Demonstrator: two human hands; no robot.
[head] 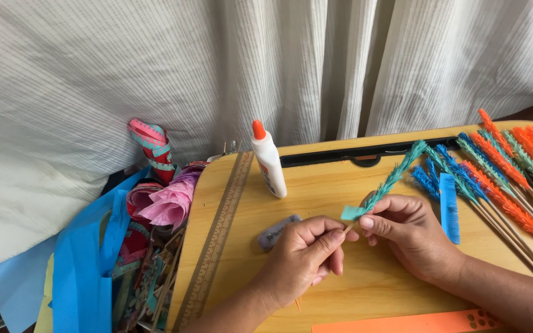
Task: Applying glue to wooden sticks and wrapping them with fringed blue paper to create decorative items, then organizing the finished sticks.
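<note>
- Step in hand, as I read it: a teal fringed paper strip (396,176) is being wound onto a thin wooden skewer (347,229). Most of the stick looks covered already; only the loose end of the strip near the hands remains unwound.
- My left hand (303,256) has its grip closed on the bare lower end of the skewer, thumb and forefinger pinched together around it.
- My right hand (405,231) has its grip clamped on the loose teal tail just beside the left fingertips; the wrapped length rises up and right, above the tabletop (340,290).
- Next move, I judge, calls for rolling the stick while holding the tail taut.
- Room: the patch of tabletop under the hands is free. A glue bottle (269,161) stands upright to the upper left, well apart; a small grey eraser-like block (277,232) lies just beside the left hand.
- To the right, finished orange, blue and green sticks (501,179) crowd near the right wrist, with a blue fringed strip (449,206) alongside.
- The left tabletop edge, with its printed ruler (217,234), drops to a heap of paper scraps (149,209).
</note>
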